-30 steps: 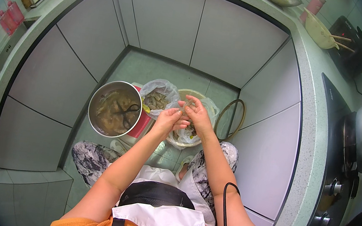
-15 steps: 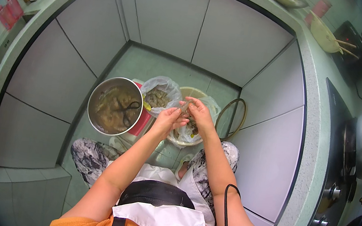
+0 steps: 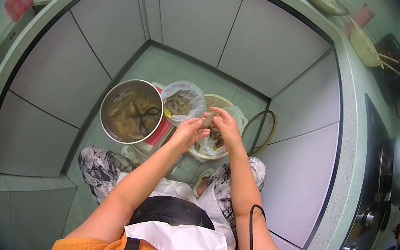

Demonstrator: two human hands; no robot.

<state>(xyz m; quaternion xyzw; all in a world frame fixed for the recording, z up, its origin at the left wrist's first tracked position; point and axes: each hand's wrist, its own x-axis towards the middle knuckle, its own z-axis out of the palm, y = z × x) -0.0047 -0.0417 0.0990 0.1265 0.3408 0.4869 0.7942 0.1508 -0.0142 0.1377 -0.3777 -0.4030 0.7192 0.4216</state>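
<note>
Between my two hands is a greyish shrimp [image 3: 208, 120], held over a lined waste bin. My left hand [image 3: 191, 131] pinches it from the left, and my right hand [image 3: 226, 127] grips it from the right. Below them, the bin [image 3: 199, 157] has a clear plastic bag inside with brownish scraps. Touching the bin on its left is a white plastic bag [image 3: 196, 95] holding several raw shrimp [image 3: 178, 104]. Further left stands a round metal pot [image 3: 104, 124] of murky water, with black-handled scissors [image 3: 146, 114] lying in it.
A pink and white stool [image 3: 160, 132] is under the pot and bag. The bin's hoop-shaped rim or lid [image 3: 273, 130] leans at its right. Grey cabinets [image 3: 190, 11] enclose me on three sides. On the right counter are a stove [image 3: 373, 134] and a cream bowl [image 3: 363, 45] with chopsticks.
My view has shifted slightly, so the surroundings sit a little differently. Both hands stay together on the shrimp, with only small finger movement.
</note>
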